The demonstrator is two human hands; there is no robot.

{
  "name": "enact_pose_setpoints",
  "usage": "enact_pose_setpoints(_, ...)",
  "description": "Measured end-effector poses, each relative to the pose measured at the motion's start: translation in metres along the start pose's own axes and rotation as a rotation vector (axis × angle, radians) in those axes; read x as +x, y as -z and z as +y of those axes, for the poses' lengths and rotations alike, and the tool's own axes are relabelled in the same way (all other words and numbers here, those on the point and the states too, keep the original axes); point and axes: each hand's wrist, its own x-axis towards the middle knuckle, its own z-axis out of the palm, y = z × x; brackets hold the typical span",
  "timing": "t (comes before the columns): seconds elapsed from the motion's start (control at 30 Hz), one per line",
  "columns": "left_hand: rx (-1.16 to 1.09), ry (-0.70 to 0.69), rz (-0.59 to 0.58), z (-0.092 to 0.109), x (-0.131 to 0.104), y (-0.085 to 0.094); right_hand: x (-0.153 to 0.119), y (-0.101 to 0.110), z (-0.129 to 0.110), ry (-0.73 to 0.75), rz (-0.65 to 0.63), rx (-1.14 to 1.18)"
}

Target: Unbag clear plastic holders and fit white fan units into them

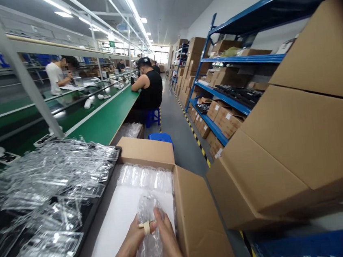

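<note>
My left hand (139, 232) and my right hand (166, 231) are closed from both sides on a clear plastic packet (149, 206). What the packet contains, if anything, I cannot make out. A beige wrap (146, 228) circles a finger of my left hand. Both hands are above a white sheet (116, 220) inside an open cardboard box (198, 207). Along the far inner wall of that box stands a row of similar clear plastic packets (146, 178). To the left, a heap of clear plastic parts (50, 174) lies on a black tray (104, 192).
A green workbench (108, 114) runs ahead, where a person in a black top (151, 85) sits. A blue stool (160, 138) stands beyond the box. Large cartons (310, 138) and blue shelving (217, 132) line the right. A metal post (21, 74) rises at left.
</note>
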Motion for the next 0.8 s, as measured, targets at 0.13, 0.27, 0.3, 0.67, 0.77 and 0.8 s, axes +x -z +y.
enact_pose_setpoints(0.13,0.012,-0.06,0.141,0.017,-0.05,0.021,-0.045,-0.044,-0.015,-0.015,-0.028,-0.004)
enact_pose_setpoints(0.27,0.213,-0.277,0.365,0.035,-0.11,0.071,-0.082,-0.111,-0.009,-0.064,-0.261,0.049)
enact_pose_setpoints(0.3,0.288,-0.319,0.432,0.04,-0.128,0.087,-0.093,-0.131,-0.002,-0.112,-0.326,0.081)
enact_pose_setpoints(0.67,0.969,0.073,1.418,0.052,-0.407,0.266,-0.308,-0.369,0.163,-0.857,-0.868,0.104)
enact_pose_setpoints(0.77,1.015,0.13,1.589,0.037,-0.467,0.305,-0.369,-0.41,0.206,-0.978,-0.974,0.038)
enact_pose_setpoints(0.8,0.993,0.113,1.638,0.032,-0.482,0.314,-0.383,-0.419,0.215,-1.0,-0.997,0.01)
